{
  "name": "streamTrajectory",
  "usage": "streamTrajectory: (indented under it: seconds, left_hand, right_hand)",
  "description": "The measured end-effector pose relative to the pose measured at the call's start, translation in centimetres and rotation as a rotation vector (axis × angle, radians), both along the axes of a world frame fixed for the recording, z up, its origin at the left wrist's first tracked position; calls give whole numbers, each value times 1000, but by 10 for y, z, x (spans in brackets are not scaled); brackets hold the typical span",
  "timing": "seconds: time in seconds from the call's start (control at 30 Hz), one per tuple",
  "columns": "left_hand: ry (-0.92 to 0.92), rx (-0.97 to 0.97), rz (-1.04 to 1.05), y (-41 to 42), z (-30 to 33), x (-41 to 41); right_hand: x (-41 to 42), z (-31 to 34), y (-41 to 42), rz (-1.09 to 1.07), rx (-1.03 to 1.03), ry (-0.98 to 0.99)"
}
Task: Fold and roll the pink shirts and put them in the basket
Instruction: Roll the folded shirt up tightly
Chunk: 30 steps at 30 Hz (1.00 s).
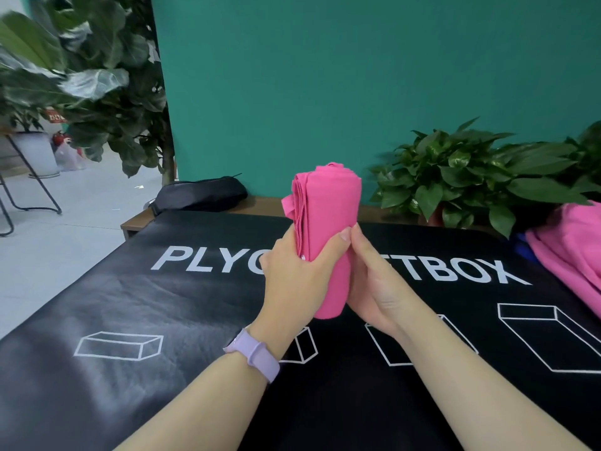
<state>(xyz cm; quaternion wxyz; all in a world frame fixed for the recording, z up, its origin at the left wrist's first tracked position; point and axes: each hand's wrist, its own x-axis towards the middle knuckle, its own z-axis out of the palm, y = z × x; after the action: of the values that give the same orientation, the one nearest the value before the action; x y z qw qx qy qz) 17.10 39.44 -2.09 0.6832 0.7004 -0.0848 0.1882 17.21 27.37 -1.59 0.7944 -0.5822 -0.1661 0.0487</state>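
Roll: the rolled pink shirt (327, 222) stands nearly upright in mid-air above the black table (162, 304), lifted clear of it.
Long axis: bottom near the wrists, layered top end up toward the green wall.
Left hand (292, 271): wrapped round the roll's lower half, thumb across the front, fingers curled behind, gripping firmly.
Right hand (374, 281): pressed to the roll's right side, fingers (357, 242) curled against the cloth, holding it too.
Other shirts: a loose pink pile (572, 255) lies at the table's far right edge.
Basket: not in view, so which way the roll must travel cannot be told.
Nearer hand: both hold equally; either could carry it.
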Motion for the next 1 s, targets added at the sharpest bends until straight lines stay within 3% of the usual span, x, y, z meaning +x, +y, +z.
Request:
streamTrajectory:
  seconds: [0.27,0.43,0.9,1.0]
  left_hand:
    - [-23,341,89,-6,-6,3]
    - [-28,428,26,0,-15,7]
    - [-71,439,-74,7,-19,12]
    - [-81,330,-97,12,-17,15]
  right_hand:
    - [-2,-2,-2,35,43,156]
    - [-3,1,-9,125,31,163]
    - [-1,-2,-12,-14,-85,93]
    - [-1,-1,-17,-25,-124,57]
